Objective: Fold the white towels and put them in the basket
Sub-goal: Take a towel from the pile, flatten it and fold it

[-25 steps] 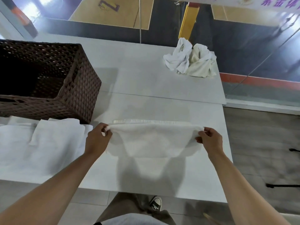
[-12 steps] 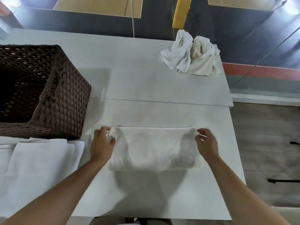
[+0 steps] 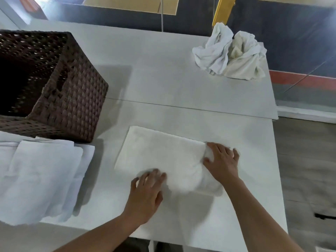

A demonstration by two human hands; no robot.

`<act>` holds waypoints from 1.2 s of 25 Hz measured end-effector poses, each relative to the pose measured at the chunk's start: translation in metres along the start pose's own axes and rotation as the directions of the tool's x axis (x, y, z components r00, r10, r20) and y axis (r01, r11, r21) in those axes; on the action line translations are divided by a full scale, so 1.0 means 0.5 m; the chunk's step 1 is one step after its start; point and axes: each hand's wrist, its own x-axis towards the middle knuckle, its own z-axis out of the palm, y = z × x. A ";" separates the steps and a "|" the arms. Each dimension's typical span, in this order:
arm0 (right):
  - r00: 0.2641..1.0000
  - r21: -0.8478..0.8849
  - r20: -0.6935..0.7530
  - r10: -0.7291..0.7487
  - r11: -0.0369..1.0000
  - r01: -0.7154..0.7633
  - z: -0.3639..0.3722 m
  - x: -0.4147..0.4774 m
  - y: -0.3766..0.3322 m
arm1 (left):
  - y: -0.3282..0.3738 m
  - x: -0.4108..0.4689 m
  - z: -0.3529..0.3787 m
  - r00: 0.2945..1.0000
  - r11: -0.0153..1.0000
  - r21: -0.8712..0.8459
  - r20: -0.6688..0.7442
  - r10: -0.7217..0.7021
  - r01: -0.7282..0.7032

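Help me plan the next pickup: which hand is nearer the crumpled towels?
Right. The right hand lies almost straight below the crumpled towels; the left hand lies lower and further left.

The folded towel (image 3: 160, 153) near the table's front edge is plain white, with no print on it. The table (image 3: 172, 82) is a pale, matte grey-white. By its left edge the basket (image 3: 72, 106) is dark brown in a tight woven pattern, and the stack of towels (image 3: 41, 175) in front of it is white with a faint bluish cast. At the far right corner the crumpled towels (image 3: 231, 55) are one white, one cream. Beyond stand a yellow post (image 3: 222, 10) and a red floor stripe (image 3: 300, 79).
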 end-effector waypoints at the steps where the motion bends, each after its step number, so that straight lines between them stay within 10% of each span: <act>1: 0.998 0.012 0.015 0.062 0.998 -0.062 -0.002 -0.017 0.001 | -0.003 0.009 0.000 1.000 0.999 0.033 -0.018 -0.013 0.013; 6: 0.921 0.091 0.146 0.363 0.922 -0.377 0.003 -0.160 0.005 | -0.009 0.101 -0.014 0.994 0.994 0.100 -0.100 -0.041 0.051; 16: 0.804 0.296 0.336 0.491 0.755 -0.585 0.062 -0.304 -0.016 | 0.056 -0.021 -0.025 0.966 0.957 -0.138 0.076 -0.248 0.257; 20: 0.831 0.325 0.342 0.439 0.774 -0.543 0.064 -0.337 -0.019 | 0.109 -0.122 -0.013 0.901 0.596 -0.676 0.305 -0.309 0.434; 24: 0.867 0.414 0.295 0.401 0.764 -0.495 0.064 -0.371 -0.022 | 0.136 -0.131 -0.015 0.850 0.285 -0.819 0.396 -0.348 0.498; 30: 0.946 0.816 0.294 0.135 0.480 -0.322 0.002 -0.412 -0.017 | 0.114 -0.157 -0.079 0.895 0.295 -0.846 0.401 -0.195 0.444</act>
